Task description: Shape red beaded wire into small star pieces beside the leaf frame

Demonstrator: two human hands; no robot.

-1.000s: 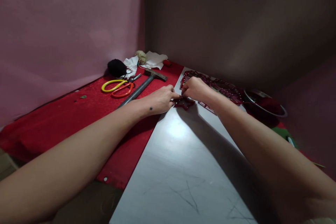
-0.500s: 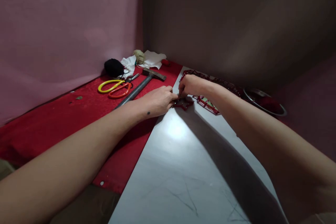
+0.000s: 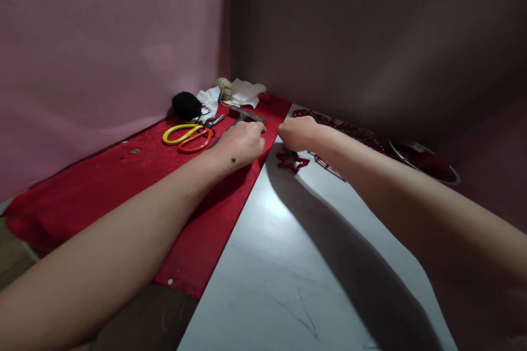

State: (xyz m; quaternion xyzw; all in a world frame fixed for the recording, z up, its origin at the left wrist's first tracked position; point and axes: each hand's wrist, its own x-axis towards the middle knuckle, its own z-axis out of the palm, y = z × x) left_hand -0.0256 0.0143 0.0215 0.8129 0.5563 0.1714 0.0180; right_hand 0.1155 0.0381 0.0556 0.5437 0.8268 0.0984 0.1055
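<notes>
A small dark red star (image 3: 293,161) made of beads or tubes lies on the white board (image 3: 263,241). Just above and beside it is my right hand (image 3: 299,132), its fingers curled closed; whatever they pinch is too small to see. My left hand (image 3: 244,142) hovers over the red cloth (image 3: 214,241) near the board's edge, fingers bent together, and I cannot make out anything in them. It partly covers the hammer (image 3: 247,115). More dark red beaded pieces (image 3: 354,132) lie behind my right hand and forearm.
Scissors (image 3: 193,137) with yellow and orange handles lie left of the hammer. Behind are a black yarn ball (image 3: 186,106), a beige yarn ball (image 3: 224,88) and white cloth (image 3: 247,92). A round metal-rimmed dish (image 3: 424,161) with red contents sits at right, by the wall.
My left hand has moved left, away from the star and my right hand, and now overlaps the hammer. More of the star shows. The view has shifted slightly.
</notes>
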